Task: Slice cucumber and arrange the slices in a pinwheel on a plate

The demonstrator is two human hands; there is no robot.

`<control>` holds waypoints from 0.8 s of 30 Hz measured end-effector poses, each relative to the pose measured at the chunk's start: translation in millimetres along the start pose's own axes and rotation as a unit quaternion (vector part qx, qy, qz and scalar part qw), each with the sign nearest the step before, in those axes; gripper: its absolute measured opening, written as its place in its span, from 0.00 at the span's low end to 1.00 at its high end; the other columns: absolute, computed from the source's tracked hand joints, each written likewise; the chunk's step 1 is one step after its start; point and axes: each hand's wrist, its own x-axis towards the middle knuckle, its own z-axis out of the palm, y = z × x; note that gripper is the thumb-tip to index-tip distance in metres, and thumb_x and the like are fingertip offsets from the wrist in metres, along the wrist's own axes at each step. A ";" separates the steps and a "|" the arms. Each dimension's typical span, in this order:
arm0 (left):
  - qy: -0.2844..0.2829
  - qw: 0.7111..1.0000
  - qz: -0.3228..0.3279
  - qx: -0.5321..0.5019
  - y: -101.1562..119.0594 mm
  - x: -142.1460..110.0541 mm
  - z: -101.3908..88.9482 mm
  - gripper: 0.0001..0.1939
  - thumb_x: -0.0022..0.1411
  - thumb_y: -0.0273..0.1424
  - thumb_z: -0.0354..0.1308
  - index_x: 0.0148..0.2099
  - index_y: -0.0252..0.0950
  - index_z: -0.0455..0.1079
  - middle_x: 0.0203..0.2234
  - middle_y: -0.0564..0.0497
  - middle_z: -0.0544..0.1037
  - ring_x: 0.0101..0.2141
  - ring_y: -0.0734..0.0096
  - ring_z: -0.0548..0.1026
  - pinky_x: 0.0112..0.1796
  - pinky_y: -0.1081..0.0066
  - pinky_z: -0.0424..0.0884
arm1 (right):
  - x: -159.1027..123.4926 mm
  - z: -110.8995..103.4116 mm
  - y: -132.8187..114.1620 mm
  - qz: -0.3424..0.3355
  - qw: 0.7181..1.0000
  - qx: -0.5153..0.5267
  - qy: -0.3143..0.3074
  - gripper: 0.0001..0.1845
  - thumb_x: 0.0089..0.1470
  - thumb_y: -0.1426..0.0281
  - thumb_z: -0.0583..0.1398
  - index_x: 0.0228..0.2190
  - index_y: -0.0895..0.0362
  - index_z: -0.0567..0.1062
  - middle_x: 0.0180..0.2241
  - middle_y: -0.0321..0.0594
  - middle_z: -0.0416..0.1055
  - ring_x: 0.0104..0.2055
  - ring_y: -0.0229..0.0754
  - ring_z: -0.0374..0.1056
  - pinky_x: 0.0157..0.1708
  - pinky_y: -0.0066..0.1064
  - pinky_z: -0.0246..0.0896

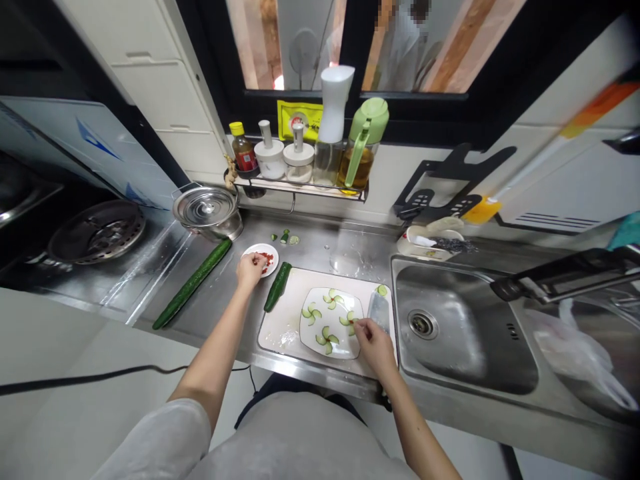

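Note:
My left hand (251,268) is over a small white plate (261,248) of chopped red bits (269,259), fingers pinched together. Whatever lies between those fingertips is hidden. At the right side of a square white plate (316,339), my right hand (374,339) pinches a tiny red piece (353,321) at the middle of a pinwheel of cucumber slices (346,323). Three more cucumber pinwheels (327,340) sit on this plate, which rests on a pale cutting board (280,331). A cut cucumber (278,287) lies at the board's left edge. A cleaver (379,310) lies at its right.
A long whole cucumber (193,283) lies on the steel counter at left, near a lidded pot (207,210). Cucumber ends (285,237) lie behind the board. A sink (460,333) is on the right. Bottles and jars fill a wall rack (305,187).

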 end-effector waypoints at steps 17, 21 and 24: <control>-0.209 0.937 0.186 -0.207 30.0 -168.5 34.0 0.08 0.56 0.36 0.59 0.32 0.37 0.74 0.29 0.51 0.75 0.27 0.75 0.66 0.31 0.73 0.63 | -21.7 19.9 -24.9 -0.051 0.996 0.035 -0.058 0.10 0.55 0.63 0.55 0.32 0.55 0.73 0.23 0.34 0.68 0.26 0.37 0.63 0.28 0.27 0.53; -0.246 0.926 0.179 -0.225 28.0 -197.7 39.1 0.09 0.57 0.37 0.59 0.32 0.36 0.73 0.28 0.51 0.74 0.28 0.74 0.66 0.31 0.73 0.63 | -28.5 24.6 -30.8 -0.091 0.988 0.062 -0.106 0.08 0.56 0.66 0.55 0.33 0.55 0.73 0.29 0.37 0.71 0.31 0.38 0.65 0.32 0.27 0.56; -0.256 0.926 0.161 -0.225 25.6 -209.3 40.4 0.09 0.56 0.37 0.58 0.32 0.36 0.73 0.29 0.52 0.74 0.26 0.75 0.65 0.31 0.73 0.62 | -31.8 25.0 -29.9 -0.104 0.984 0.054 -0.137 0.07 0.56 0.68 0.55 0.31 0.55 0.72 0.31 0.37 0.71 0.33 0.37 0.64 0.33 0.28 0.56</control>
